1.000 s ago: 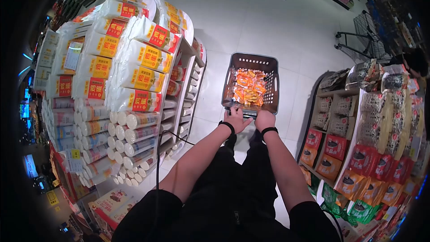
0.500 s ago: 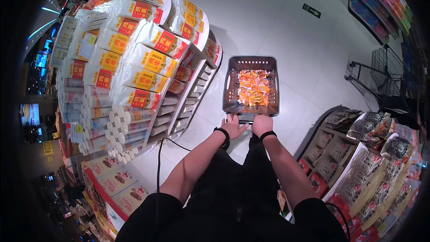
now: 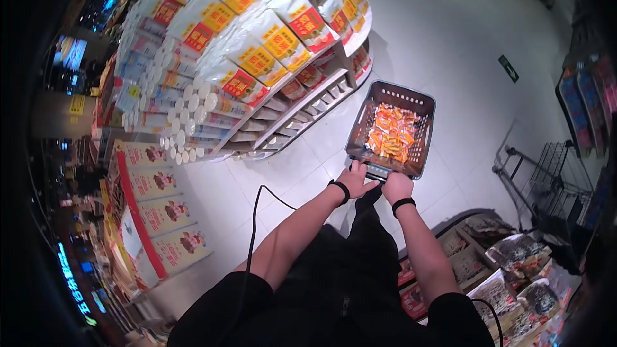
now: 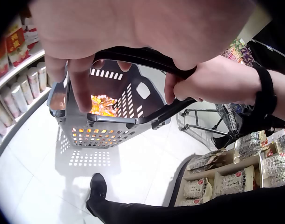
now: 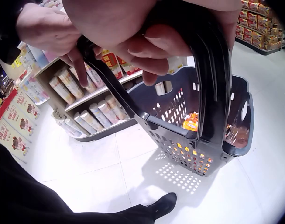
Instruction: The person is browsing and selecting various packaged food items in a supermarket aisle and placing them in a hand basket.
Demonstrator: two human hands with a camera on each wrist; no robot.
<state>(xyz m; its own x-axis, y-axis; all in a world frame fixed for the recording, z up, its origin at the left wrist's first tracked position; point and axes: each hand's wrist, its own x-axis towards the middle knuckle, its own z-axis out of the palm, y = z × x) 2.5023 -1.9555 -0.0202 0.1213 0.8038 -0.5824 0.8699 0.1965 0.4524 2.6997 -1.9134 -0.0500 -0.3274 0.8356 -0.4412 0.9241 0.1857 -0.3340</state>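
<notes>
A dark grey shopping basket (image 3: 422,144) with slotted sides stands ahead of me on the floor, and small orange-wrapped packets (image 3: 392,135) lie in its bottom. Its black handle (image 5: 212,84) rises toward me. My right hand (image 3: 398,187) grips the handle's right side with curled fingers. Over the left side lies my left hand (image 3: 352,182), its thumb stretched out toward the right hand and its fingers draped loosely over the bar. In the left wrist view one finger points down past the handle (image 4: 137,55).
A rounded shelf with white food packs (image 3: 276,45) and wrapped rolls stands close at the left. Printed cartons (image 3: 173,212) are stacked nearer me. At the right are a metal shopping cart (image 3: 559,173) and a low display of bagged dry goods (image 3: 520,257). A cable (image 3: 255,218) hangs by my left arm.
My view has swung leftward, so the pack shelf, floor arrow and cart have shifted right in it. More of the cartons shows at left. Both hands have stayed at the basket handle.
</notes>
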